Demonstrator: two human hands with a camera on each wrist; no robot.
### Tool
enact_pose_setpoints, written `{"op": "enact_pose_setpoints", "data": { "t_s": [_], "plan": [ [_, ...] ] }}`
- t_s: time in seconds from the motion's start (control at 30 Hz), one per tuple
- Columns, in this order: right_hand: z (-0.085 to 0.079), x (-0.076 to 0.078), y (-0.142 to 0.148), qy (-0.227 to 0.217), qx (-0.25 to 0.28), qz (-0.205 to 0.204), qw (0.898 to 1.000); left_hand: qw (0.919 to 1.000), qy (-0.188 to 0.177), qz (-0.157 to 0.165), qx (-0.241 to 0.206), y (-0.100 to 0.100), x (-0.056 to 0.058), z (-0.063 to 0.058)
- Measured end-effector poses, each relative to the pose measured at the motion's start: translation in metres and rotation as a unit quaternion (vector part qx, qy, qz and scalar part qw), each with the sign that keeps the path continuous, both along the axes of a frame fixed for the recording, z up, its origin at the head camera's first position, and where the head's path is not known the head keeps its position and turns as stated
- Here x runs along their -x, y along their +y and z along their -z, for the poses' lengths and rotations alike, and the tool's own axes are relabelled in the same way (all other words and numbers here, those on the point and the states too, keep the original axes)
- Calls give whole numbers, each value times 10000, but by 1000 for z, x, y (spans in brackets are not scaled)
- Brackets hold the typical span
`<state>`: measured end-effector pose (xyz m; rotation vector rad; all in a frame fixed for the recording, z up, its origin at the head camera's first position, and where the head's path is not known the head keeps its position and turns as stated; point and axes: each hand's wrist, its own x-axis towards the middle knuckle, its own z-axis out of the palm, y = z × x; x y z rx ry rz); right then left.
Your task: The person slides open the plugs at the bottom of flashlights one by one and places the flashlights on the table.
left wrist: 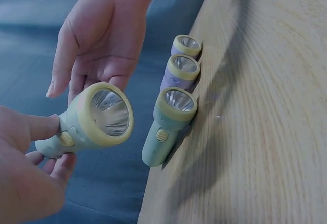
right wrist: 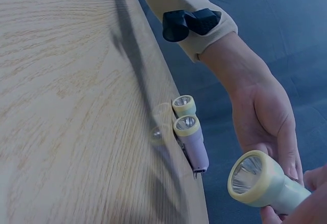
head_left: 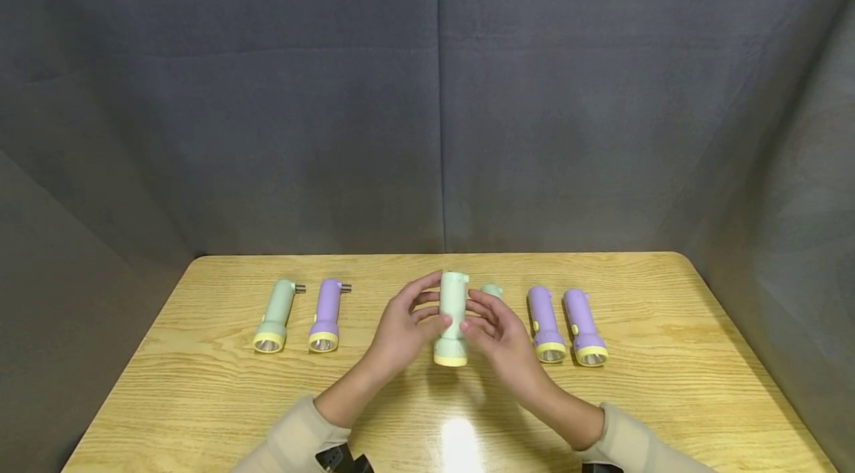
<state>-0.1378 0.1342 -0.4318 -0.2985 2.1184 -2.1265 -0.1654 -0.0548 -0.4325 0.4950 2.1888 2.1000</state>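
A pale green flashlight (head_left: 453, 302) with a yellow rim is held above the table, its lens end toward the person. My left hand (head_left: 405, 324) grips its body, the thumb near the yellow switch in the left wrist view. On the other side, my right hand (head_left: 502, 339) is close to the flashlight with loosely bent fingers; its palm and thumb (left wrist: 60, 65) look apart from it. Partly hidden behind the right hand lies another green flashlight (head_left: 492, 290), seen more fully in the left wrist view.
Two purple flashlights (head_left: 545, 324) (head_left: 584, 328) lie at the right of the wooden table (head_left: 220, 399). At left are a green flashlight (head_left: 275, 315) and a purple flashlight (head_left: 326, 315), each with metal prongs sticking out. Dark grey cloth (head_left: 300, 124) hangs behind.
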Motion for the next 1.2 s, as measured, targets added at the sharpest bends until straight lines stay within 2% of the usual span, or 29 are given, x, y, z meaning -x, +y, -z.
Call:
{"op": "enact_pose_setpoints", "data": {
  "t_s": [0.17, 0.4, 0.8, 1.2],
  "plan": [
    [0, 2, 1, -14, -32, 84, 10000, 9997, 219, -60, -11, 1, -3, 2],
    [-1, 4, 1, -23, -18, 161, 9999, 9994, 349, -62, 11, 2, -8, 2],
    [0, 6, 0, 32, -119, 273, 9996, 9977, 649, -179, 101, 2, -10, 6],
    [-1, 7, -2, 224, -450, 460, 9977, 9965, 837, -64, -20, 1, -11, 7]
  ]
}}
